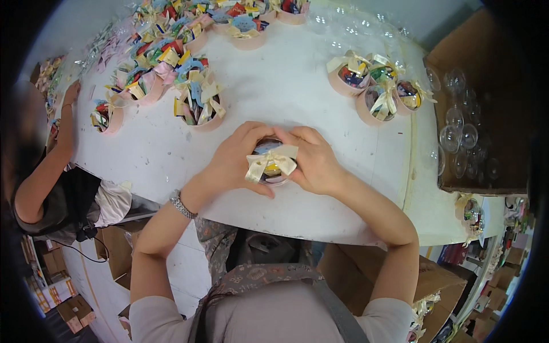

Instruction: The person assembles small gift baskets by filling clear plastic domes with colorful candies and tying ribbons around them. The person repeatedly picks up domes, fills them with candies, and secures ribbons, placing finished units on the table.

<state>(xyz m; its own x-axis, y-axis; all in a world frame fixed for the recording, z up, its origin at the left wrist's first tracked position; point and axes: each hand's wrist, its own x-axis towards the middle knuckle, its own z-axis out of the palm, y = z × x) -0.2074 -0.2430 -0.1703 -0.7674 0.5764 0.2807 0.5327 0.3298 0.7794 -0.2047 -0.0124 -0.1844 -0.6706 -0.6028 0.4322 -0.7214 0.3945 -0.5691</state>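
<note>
Between my two hands, close to the table's front edge, is a small round gift box (271, 166) with a cream ribbon bow across its top. Colourful wrapped pieces show beneath the bow. My left hand (237, 157) curves around the box's left side, thumb toward me. Around the right side wraps my right hand (313, 160), its fingers meeting the left ones near the far rim. A clear lid seems to cover the box, though my hands hide much of the edge. Beyond my left hand stands a pink box (207, 123) filled with wrapped pieces and a cream bow.
Several bow-topped boxes (370, 114) cluster at the right, beside a cardboard carton (486, 103) holding clear plastic domes (450, 137). More domes (354, 28) lie at the far edge. Many filled boxes (154, 80) crowd the far left. A co-worker's arm (60, 131) reaches onto the table there.
</note>
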